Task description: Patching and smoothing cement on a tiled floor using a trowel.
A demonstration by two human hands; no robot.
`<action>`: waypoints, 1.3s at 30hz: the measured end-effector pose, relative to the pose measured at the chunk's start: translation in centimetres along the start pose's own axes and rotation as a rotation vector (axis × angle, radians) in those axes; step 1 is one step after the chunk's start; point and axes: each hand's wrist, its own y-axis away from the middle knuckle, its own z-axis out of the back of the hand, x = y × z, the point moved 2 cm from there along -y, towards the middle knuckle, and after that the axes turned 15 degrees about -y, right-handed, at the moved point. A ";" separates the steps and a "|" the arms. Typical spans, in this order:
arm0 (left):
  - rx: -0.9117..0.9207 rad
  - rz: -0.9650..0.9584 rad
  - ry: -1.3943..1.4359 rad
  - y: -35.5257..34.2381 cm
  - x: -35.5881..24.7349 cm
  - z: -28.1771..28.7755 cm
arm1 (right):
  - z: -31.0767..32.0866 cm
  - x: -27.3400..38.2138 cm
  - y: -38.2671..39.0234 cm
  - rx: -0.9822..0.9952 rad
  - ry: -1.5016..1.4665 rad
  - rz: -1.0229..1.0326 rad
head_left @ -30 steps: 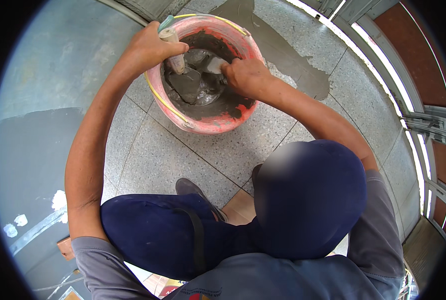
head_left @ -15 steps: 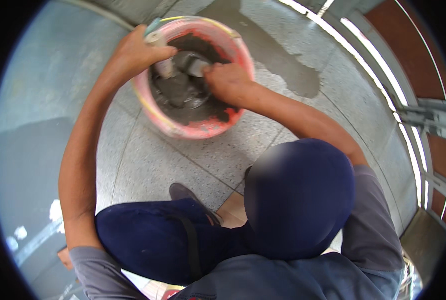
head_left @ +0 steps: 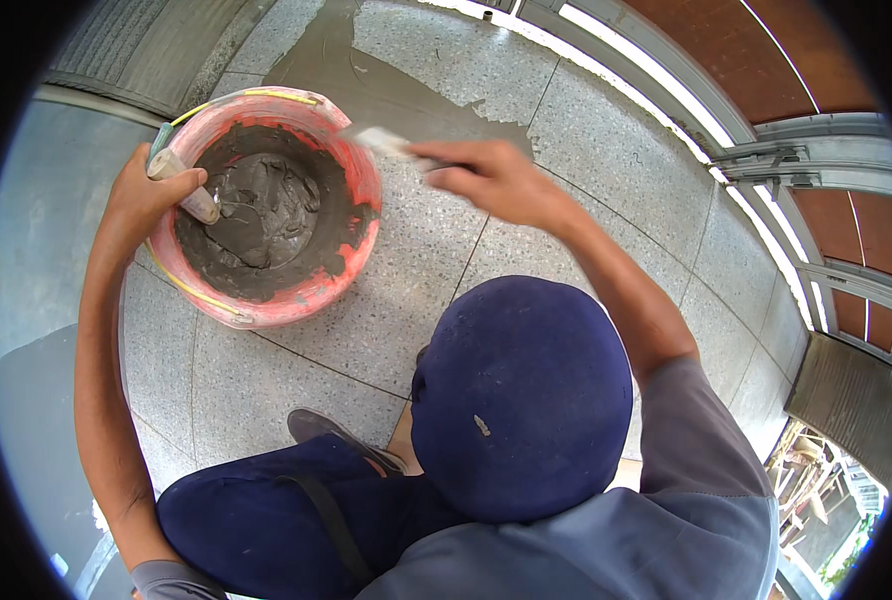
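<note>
A red bucket (head_left: 371, 190) with a yellow wire handle stands on the floor at the left, wet grey mortar (head_left: 266, 210) inside. At its left rim, my left hand (head_left: 151, 195) is closed around a pale, round-ended tool handle (head_left: 184, 188). The lower end of this tool points into the bucket, and its working part is hidden or unclear. Just right of the rim, my right hand (head_left: 501, 180) grips a small putty knife (head_left: 386, 143) with a light blade pointing left. Motion blurs the blade, so any mortar on it is hard to make out.
Speckled floor tiles (head_left: 436, 250) surround the bucket. Behind it lies a grey mortar patch (head_left: 386, 95) on the floor. A smooth grey panel (head_left: 76, 220) runs along the left. Metal framing with brown panels (head_left: 736, 60) borders the right, and my bent knees are close below.
My right hand has lifted the putty knife out of the mortar and moved right of the bucket. The bucket and my left hand now appear further left and lower in view.
</note>
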 end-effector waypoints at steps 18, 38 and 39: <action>0.104 0.062 0.070 -0.6 2.5 0.2 | 12.1 -15.4 7.3 -0.211 0.860 -0.318; 0.091 0.090 0.085 -0.6 3.7 -0.2 | 11.0 -9.3 5.3 -0.014 0.747 -0.599; 0.085 0.079 0.092 -0.7 3.7 -0.5 | 11.6 -9.0 5.8 -0.031 0.638 -0.612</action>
